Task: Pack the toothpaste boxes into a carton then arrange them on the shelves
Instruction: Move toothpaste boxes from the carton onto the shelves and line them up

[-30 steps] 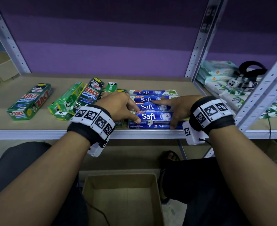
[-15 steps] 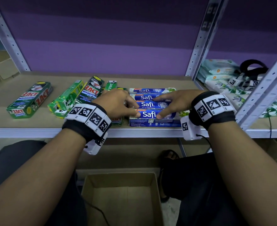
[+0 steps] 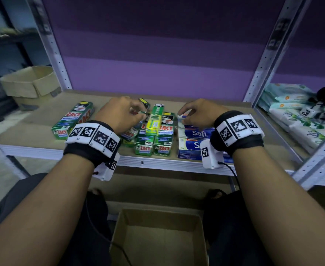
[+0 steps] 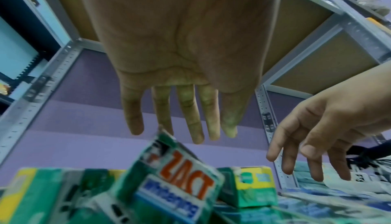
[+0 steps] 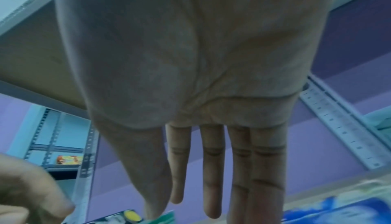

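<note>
My left grip [image 3: 122,114] hovers with straight, relaxed fingers over the green Zact boxes [image 3: 152,139] on the shelf [image 3: 43,116], holding nothing. My right grip [image 3: 200,114], fingers likewise loose and empty, hangs above the blue Safi boxes [image 3: 194,139] just beside them. The open carton [image 3: 157,237] stands below, between my knees.

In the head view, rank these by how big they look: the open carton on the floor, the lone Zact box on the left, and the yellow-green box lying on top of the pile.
1. Carton, though it sits nearest the camera.
2. Lone Zact box.
3. Yellow-green box, narrower.
</note>
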The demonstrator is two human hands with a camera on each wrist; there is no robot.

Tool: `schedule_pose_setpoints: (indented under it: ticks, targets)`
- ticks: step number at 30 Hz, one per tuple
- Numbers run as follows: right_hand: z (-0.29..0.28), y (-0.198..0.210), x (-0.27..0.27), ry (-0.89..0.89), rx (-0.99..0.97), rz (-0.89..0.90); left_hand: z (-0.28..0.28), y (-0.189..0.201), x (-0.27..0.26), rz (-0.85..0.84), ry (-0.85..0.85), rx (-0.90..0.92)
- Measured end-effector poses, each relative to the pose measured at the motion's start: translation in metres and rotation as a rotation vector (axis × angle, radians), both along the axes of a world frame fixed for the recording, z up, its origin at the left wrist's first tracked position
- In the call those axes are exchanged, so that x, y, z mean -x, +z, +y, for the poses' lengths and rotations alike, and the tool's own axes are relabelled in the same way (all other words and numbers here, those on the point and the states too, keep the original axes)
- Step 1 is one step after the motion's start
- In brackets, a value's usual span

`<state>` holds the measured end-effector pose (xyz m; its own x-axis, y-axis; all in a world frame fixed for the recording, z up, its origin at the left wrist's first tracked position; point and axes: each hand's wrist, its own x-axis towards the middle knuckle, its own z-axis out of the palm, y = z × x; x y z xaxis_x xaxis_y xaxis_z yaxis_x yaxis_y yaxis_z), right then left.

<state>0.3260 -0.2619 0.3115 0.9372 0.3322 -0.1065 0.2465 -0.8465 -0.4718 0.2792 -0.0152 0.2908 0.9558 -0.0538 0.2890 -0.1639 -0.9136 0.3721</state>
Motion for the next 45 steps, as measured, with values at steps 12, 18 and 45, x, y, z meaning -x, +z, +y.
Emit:
schedule_pose_setpoints:
  ticks: [12, 18, 45]
  targets:
    - [0.083, -0.016, -0.013, 0.1, 0.09, -0.048, 0.03, -0.004, 0.009, 0.182, 0.172, 0.113]
    - [0.093, -0.02, -0.021, 0.117, 0.084, 0.015, 0.027, -0.005, 0.007, 0.338, 0.205, 0.345]
    - [0.124, -0.002, -0.01, -0.03, -0.441, 0.008, 0.079, 0.013, 0.022, 0.258, 0.294, 0.941]
